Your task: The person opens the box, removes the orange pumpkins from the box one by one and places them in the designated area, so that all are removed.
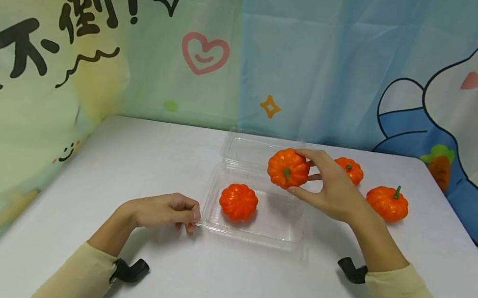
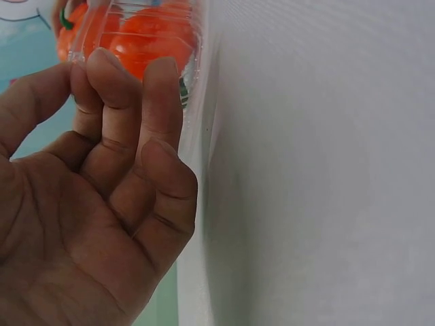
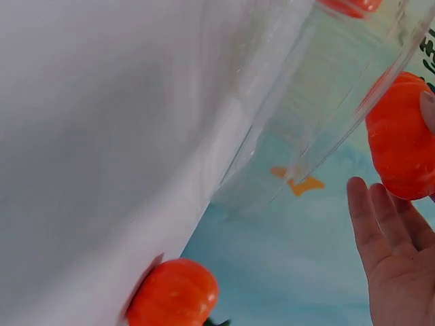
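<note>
A clear plastic clamshell box (image 1: 273, 231) lies open on the table, its lid (image 1: 243, 149) folded back. One orange toy pumpkin (image 1: 238, 203) sits in the left part of its base. My left hand (image 1: 169, 211) pinches the box's near left corner between thumb and fingers; the left wrist view shows the fingertips at the clear rim. Above the box, my right hand (image 1: 330, 188) holds a second pumpkin (image 1: 288, 168) between thumb and fingers, its green stem facing the head camera. In the right wrist view this pumpkin (image 3: 404, 139) is partly cut off by the frame edge.
To the right of the box, two more orange pumpkins stand on the white table (image 1: 147, 269): one (image 1: 349, 169) partly behind my right hand, the other (image 1: 387, 203) nearer the right edge. A printed curtain (image 1: 308, 56) hangs behind the table.
</note>
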A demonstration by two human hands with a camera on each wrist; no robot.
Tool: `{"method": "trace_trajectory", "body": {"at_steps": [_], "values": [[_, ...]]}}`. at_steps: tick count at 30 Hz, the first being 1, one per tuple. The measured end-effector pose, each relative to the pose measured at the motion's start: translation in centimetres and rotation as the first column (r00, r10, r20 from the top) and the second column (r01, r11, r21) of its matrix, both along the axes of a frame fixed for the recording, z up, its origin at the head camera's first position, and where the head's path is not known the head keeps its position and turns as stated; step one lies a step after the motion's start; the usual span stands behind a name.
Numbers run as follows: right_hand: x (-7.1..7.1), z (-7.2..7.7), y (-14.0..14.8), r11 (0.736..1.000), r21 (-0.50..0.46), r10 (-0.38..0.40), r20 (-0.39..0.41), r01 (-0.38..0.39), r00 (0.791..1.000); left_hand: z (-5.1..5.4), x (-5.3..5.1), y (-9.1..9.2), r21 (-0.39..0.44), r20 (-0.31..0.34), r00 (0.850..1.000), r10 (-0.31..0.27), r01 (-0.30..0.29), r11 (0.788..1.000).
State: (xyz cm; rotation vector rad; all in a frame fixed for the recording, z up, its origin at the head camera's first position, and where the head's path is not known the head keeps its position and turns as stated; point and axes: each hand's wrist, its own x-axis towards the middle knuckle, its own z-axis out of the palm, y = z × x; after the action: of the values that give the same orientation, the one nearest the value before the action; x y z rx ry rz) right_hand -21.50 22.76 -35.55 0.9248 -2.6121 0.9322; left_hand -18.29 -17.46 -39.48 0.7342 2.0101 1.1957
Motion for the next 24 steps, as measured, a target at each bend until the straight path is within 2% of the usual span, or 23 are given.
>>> {"method": "trace_trajectory", "body": {"at_steps": [4, 11, 16, 24], "values": [[0.3, -0.2, 0.9, 0.997, 0.017, -0.074, -0.002, 0.074, 0.997, -0.1, 0.0, 0.0, -0.002, -0.003, 1.0, 0.005, -0.005, 1.0], [0.6, -0.3, 2.4, 0.995, -0.036, -0.097, -0.063, 0.095, 0.993, -0.2, 0.0, -0.1, -0.015, -0.015, 1.0, 0.009, -0.009, 1.0], [0.8, -0.2, 3.7, 0.986, -0.019, -0.165, -0.099, 0.164, 0.981, -0.1, 0.2, -0.1, -0.013, -0.017, 1.0, 0.012, -0.012, 1.0], [1.0, -0.3, 5.1, 0.976, 0.024, -0.215, -0.046, 0.216, 0.976, 0.0, 0.4, -0.5, -0.018, -0.038, 0.999, 0.02, -0.02, 1.0]]}}
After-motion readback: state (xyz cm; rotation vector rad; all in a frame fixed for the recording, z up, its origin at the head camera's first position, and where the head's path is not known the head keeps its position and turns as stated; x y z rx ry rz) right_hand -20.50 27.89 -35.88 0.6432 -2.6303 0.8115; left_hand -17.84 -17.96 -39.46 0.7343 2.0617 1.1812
